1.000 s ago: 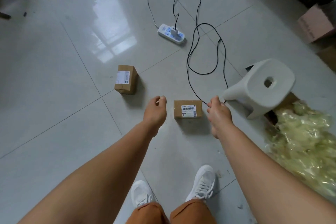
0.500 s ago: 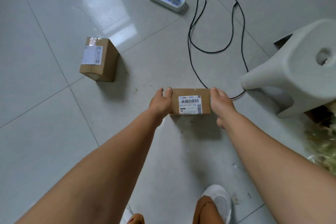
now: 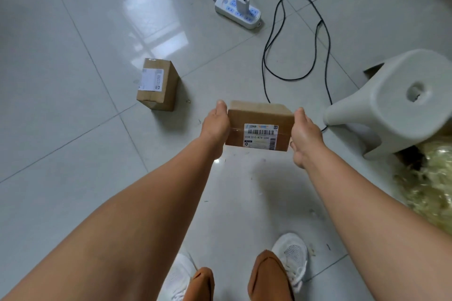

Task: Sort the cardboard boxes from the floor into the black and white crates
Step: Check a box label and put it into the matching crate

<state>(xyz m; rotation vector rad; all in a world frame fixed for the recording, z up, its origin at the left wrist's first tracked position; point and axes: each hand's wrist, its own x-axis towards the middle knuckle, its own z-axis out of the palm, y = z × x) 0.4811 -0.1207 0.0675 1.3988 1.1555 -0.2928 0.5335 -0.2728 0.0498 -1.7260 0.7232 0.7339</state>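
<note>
Now both hands clasp a small cardboard box (image 3: 259, 127).
Left hand (image 3: 216, 124) and right hand (image 3: 304, 134) press its ends, fingertips hidden behind; label reads 010-010-874-334.

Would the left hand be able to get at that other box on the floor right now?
Probably not yet. The left hand is pressed against one end of the held box, with the right hand on the other end. The floor to the second box looks bare, but letting go would cost the two-handed grip.
</note>
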